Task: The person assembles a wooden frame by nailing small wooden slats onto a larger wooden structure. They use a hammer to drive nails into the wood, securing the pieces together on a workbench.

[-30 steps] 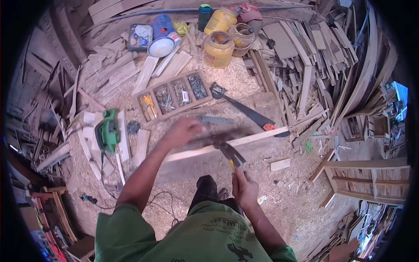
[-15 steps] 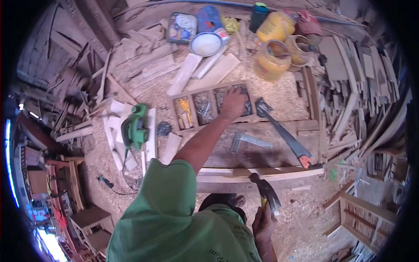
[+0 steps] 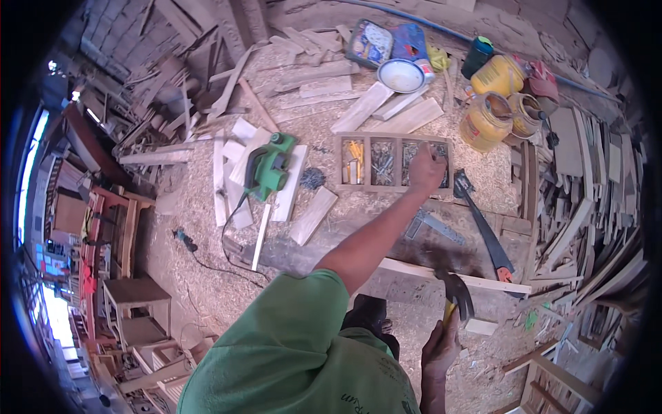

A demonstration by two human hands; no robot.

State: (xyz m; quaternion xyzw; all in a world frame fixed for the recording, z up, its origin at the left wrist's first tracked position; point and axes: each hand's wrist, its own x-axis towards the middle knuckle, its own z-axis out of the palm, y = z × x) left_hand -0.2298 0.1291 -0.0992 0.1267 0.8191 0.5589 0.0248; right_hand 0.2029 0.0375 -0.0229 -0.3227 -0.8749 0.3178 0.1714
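My left hand [image 3: 427, 169] is over the right end of a wooden compartment box [image 3: 366, 188], its fingers drawn together among the dark nails [image 3: 412, 153]. What sits between the fingertips is too small to make out. My right hand [image 3: 441, 345], low by the bench's near edge, grips the yellow handle of a claw hammer [image 3: 458, 295], head up. A long pale wood strip [image 3: 493, 283] lies along that edge beside the hammer head. Other compartments hold yellow-handled pieces [image 3: 356, 150] and loose metal fasteners [image 3: 383, 165].
A metal try square [image 3: 441, 228] and a handsaw [image 3: 488, 234] lie right of my left forearm. To the left, a green power planer [image 3: 270, 168] rests on boards, its cord trailing down. Yellow tubs [image 3: 485, 127] and a white bowl [image 3: 401, 76] stand at the back.
The view has shifted, so the bench sits farther right in the picture. My left hand stays at the box's right end, its fingers more gathered. My right hand still holds the hammer.
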